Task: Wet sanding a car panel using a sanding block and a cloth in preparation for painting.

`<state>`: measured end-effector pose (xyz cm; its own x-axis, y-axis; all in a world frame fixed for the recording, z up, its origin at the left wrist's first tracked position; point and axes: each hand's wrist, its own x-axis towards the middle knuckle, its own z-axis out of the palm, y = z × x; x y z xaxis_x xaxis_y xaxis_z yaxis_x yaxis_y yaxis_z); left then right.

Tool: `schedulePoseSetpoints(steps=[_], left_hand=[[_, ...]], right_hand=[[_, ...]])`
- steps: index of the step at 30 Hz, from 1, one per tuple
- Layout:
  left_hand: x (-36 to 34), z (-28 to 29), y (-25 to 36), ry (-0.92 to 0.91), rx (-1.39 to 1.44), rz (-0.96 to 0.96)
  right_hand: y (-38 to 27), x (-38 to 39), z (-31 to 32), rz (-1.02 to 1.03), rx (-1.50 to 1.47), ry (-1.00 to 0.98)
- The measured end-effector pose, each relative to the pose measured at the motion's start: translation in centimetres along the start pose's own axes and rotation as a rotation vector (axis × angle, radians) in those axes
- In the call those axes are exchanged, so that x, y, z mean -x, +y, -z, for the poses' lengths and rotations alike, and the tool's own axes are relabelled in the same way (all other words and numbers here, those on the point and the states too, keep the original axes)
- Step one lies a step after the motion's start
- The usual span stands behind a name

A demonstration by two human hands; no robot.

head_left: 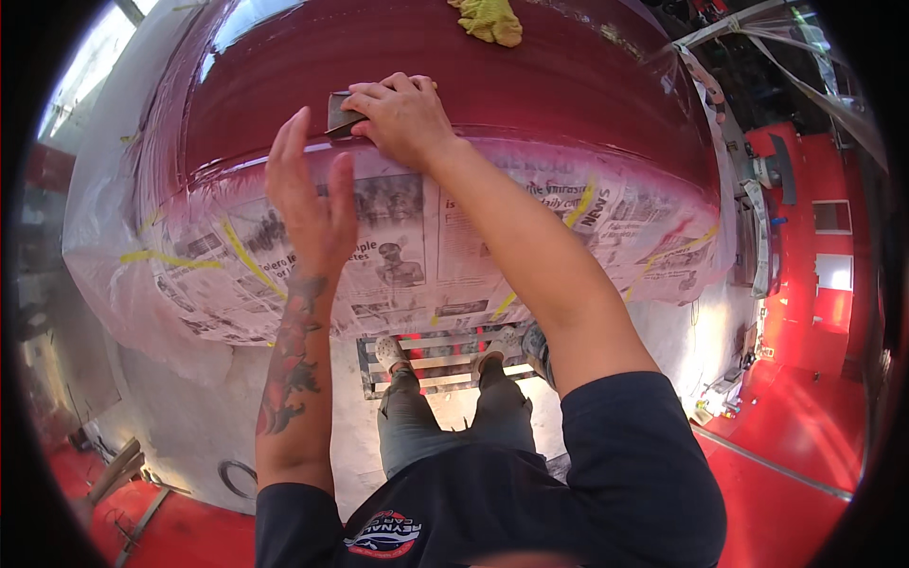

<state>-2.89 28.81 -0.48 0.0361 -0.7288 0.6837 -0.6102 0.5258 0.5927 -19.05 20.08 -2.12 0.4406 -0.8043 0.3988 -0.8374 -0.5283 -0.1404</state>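
A glossy dark-red car panel (248,90) is bordered below by taped newspaper masking (480,241) with pink overspray. My right hand (400,121) grips a small flat grey-brown pad (339,114), like folded sandpaper or a block, against the red paint near the panel's lower edge. My left hand (312,194) is just left of it, raised with fingers apart and holding nothing; whether its fingertips touch the paint is unclear. A crumpled yellow cloth or glove (488,17) lies higher on the panel.
Plastic sheeting (104,246) drapes around the masked vehicle. My feet stand on a slatted platform (440,379) below. Red flooring and panels (776,445) line the right, with assorted items (712,402) by the pale floor's edge. A dark ring-shaped object (237,478) lies at lower left.
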Motion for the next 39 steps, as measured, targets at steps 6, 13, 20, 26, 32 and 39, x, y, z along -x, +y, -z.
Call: schedulePoseSetpoints(steps=[6, 13, 20, 26, 32, 39], left_hand=[[-1.0, -16.5, 9.3, -0.038, 0.046, -0.013], [0.2, -23.8, 11.2, -0.115, -0.219, 0.078], [0.0, -23.5, 11.6, -0.151, -0.341, 0.045], [-0.5, -24.4, 12.0, -0.199, -0.344, -0.01], [0.0, -24.1, 10.5, -0.2, -0.322, -0.031], [-0.5, -24.1, 11.3, -0.212, -0.342, 0.0]], right_hand=[[12.8, 11.2, 7.7, -0.109, 0.067, 0.007], [29.3, 25.4, 17.3, -0.34, 0.07, -0.026], [45.3, 37.0, 23.6, -0.642, 0.249, 0.028], [45.9, 37.8, 21.9, -0.753, 0.231, 0.126], [37.4, 32.3, 18.4, -0.518, 0.105, 0.223], [50.0, 40.2, 23.0, -1.066, 0.369, 0.298]])
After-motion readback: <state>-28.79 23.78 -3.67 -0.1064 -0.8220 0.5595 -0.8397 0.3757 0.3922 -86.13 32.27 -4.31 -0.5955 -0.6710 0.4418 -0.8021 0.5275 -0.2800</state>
